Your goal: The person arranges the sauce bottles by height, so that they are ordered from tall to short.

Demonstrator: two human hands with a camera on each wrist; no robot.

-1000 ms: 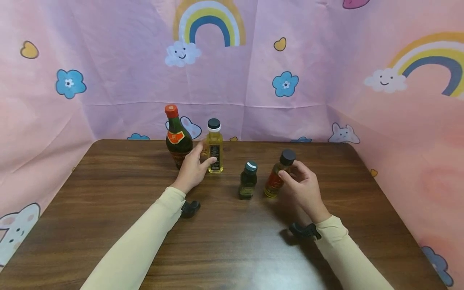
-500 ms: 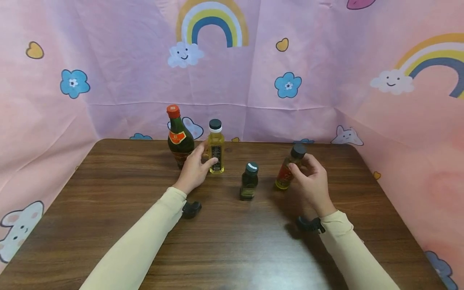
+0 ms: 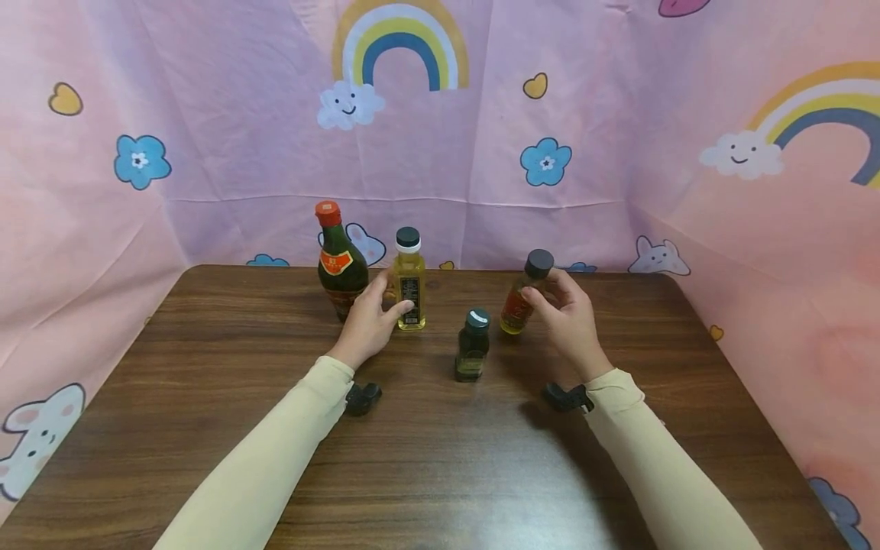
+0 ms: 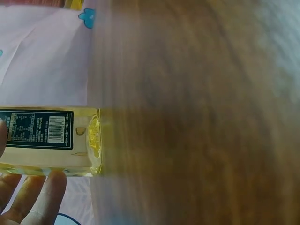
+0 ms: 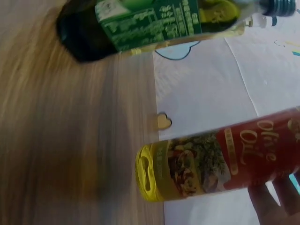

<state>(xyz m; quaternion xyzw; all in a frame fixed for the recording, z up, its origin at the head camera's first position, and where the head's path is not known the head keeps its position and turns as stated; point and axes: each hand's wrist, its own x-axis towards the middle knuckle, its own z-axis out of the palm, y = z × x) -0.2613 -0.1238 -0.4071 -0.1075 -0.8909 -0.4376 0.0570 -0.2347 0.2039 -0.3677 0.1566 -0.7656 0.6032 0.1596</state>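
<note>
While the R hand [image 3: 567, 319] pinches the red-label olive oil bottle [image 3: 516, 308] btwn thumb & fingers, the L hand [image 3: 366, 324] holds the yellow oil bottle [image 3: 411, 289], thumb across its front, fingers along its L side. Both grips are narrow, closed to bottle width, neither spread.

Red-label olive oil bottle is well R of the L hand, so R hand is obv. the nearer. Its long axis tilts: black cap [image 3: 539, 263] up & to the R, base down & to the L. Base looks just off the surface [image 3: 172, 412], tho hard to be sure. Yellow oil bottle: long axis vert., cap up, seems to stand on the surface.

Small dark green bottle [image 3: 472, 347] stands upright btwn the hands, on the near side; red-capped bottle [image 3: 344, 267] is just L of the yellow one, partly behind L hand.
</note>
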